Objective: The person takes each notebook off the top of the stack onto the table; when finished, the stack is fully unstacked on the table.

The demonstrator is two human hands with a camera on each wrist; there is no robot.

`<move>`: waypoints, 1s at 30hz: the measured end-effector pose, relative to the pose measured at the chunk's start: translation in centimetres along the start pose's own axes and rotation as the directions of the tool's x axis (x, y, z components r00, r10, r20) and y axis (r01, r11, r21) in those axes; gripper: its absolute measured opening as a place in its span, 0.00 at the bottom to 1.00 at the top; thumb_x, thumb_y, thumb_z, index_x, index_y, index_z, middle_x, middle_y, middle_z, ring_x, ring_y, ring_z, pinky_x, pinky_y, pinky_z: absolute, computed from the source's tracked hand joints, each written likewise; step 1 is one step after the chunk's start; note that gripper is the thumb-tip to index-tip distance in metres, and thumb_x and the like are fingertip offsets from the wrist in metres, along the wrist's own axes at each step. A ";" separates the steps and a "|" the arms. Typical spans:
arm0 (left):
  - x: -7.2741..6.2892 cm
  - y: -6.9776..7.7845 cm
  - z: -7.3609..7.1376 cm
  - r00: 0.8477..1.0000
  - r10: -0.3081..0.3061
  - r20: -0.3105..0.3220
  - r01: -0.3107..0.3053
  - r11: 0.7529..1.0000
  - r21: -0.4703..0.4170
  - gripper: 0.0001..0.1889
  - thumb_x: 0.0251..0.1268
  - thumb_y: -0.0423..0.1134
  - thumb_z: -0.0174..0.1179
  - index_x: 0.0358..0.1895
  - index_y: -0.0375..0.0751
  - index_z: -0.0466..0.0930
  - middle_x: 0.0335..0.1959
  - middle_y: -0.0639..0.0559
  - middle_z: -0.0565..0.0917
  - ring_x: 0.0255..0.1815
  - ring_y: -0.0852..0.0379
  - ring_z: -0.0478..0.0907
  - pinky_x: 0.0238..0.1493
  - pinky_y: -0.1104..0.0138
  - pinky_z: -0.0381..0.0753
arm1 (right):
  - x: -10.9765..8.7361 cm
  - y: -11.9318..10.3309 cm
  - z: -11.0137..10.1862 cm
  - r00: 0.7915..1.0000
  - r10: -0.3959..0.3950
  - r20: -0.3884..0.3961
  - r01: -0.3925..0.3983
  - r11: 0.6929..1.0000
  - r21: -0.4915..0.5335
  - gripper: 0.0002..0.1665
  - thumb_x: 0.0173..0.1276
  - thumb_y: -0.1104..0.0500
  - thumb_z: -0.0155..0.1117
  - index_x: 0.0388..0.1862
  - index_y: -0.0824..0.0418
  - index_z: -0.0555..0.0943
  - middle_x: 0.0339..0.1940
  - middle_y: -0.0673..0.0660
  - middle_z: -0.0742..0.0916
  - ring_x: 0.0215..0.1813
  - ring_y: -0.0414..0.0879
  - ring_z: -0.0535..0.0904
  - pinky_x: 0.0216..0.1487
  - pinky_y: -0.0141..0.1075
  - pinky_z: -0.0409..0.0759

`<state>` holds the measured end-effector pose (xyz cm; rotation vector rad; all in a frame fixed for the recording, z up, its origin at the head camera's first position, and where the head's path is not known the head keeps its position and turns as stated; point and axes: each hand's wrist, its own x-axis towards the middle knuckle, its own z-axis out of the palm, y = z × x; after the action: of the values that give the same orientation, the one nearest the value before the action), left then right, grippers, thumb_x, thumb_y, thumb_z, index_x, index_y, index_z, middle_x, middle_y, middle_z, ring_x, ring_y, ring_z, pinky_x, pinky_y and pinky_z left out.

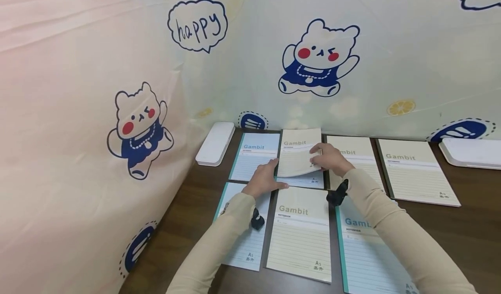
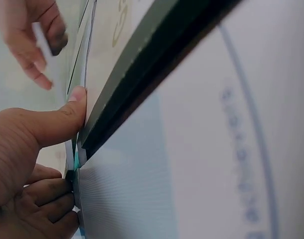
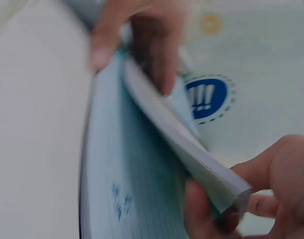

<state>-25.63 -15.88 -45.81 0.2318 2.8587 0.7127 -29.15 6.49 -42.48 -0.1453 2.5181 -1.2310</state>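
A cream "Gambit" notebook (image 1: 295,159) lies over a light blue notebook (image 1: 301,182) in the back row, its lower right part raised. My right hand (image 1: 330,158) pinches the cream notebook's right edge; in the right wrist view, thumb and fingers of the right hand (image 3: 284,191) grip its corner. At the pair's lower left corner rests my left hand (image 1: 263,180), thumb and index finger spread apart. The left wrist view shows that left hand's thumb (image 2: 60,122) touching a notebook edge, its other fingers partly bent beside it.
Blue notebooks (image 1: 254,155) and cream notebooks (image 1: 416,168) lie in two rows on the dark wooden table (image 1: 434,233). One white case (image 1: 216,144) stands at the back left, another white case (image 1: 471,152) at the right. A printed cloth (image 1: 250,76) hangs behind.
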 end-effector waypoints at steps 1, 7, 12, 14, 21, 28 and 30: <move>0.1 0.0 0.0 1.000 0.002 -0.002 -0.002 1.000 0.000 0.53 0.47 0.53 0.75 0.75 0.40 0.56 0.74 0.44 0.64 0.73 0.47 0.63 0.71 0.58 0.66 | 0.0 -0.1 -0.1 1.000 -0.005 0.000 0.005 0.999 0.038 0.29 0.67 0.63 0.56 0.67 0.68 0.67 0.57 0.70 0.77 0.37 0.50 0.78 0.38 0.39 0.81; 0.1 0.0 0.3 1.000 0.021 -0.014 -0.021 1.000 -0.008 0.55 0.45 0.53 0.76 0.76 0.40 0.53 0.73 0.43 0.66 0.72 0.46 0.66 0.70 0.57 0.68 | -0.5 0.2 -0.1 0.998 0.031 -0.053 -0.020 0.981 0.194 0.31 0.68 0.67 0.55 0.70 0.66 0.65 0.60 0.69 0.74 0.30 0.44 0.69 0.31 0.35 0.71; 0.0 0.2 0.3 0.999 0.026 -0.019 -0.026 1.000 -0.011 0.57 0.44 0.52 0.77 0.76 0.40 0.52 0.71 0.42 0.68 0.70 0.46 0.68 0.68 0.57 0.70 | -3.0 1.3 -1.6 0.991 0.039 -0.127 -0.003 0.962 0.271 0.31 0.69 0.68 0.53 0.72 0.62 0.65 0.70 0.68 0.65 0.46 0.49 0.69 0.36 0.32 0.73; 0.1 0.4 0.1 1.000 0.016 -0.011 -0.016 1.000 -0.014 0.57 0.44 0.52 0.77 0.76 0.39 0.52 0.71 0.41 0.68 0.70 0.46 0.68 0.69 0.57 0.69 | -4.7 1.9 -2.9 0.990 0.021 -0.141 0.020 0.959 0.282 0.32 0.69 0.68 0.53 0.72 0.61 0.64 0.72 0.68 0.64 0.42 0.46 0.72 0.34 0.30 0.74; 0.2 0.3 -0.4 1.000 0.013 0.002 -0.013 1.000 0.000 0.51 0.47 0.51 0.75 0.74 0.40 0.58 0.75 0.43 0.63 0.75 0.46 0.61 0.73 0.56 0.63 | -13.8 6.3 -8.3 0.977 -0.041 -0.209 0.073 0.986 0.151 0.32 0.72 0.60 0.58 0.74 0.59 0.63 0.77 0.63 0.58 0.63 0.52 0.62 0.35 0.24 0.71; -0.1 -0.2 -0.7 0.999 0.038 0.009 -0.039 0.999 0.014 0.49 0.47 0.52 0.75 0.73 0.40 0.61 0.75 0.43 0.61 0.76 0.46 0.59 0.74 0.56 0.61 | -24.8 15.0 -11.5 0.925 -0.052 -0.376 0.072 0.997 0.040 0.33 0.72 0.64 0.58 0.72 0.44 0.66 0.58 0.30 0.69 0.51 0.21 0.68 0.43 0.16 0.71; -0.4 -0.7 -1.1 1.000 0.028 0.008 -0.029 0.999 0.015 0.49 0.47 0.52 0.75 0.73 0.40 0.61 0.76 0.43 0.61 0.76 0.46 0.58 0.74 0.56 0.61 | -26.9 17.5 -11.7 0.891 -0.095 -0.444 0.061 0.994 -0.090 0.37 0.70 0.66 0.59 0.73 0.41 0.64 0.57 0.17 0.64 0.55 0.10 0.59 0.54 0.08 0.59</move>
<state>-25.58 -17.03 -45.13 0.2774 2.8597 0.6940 -6.86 32.43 -42.79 0.0266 2.9806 -1.3277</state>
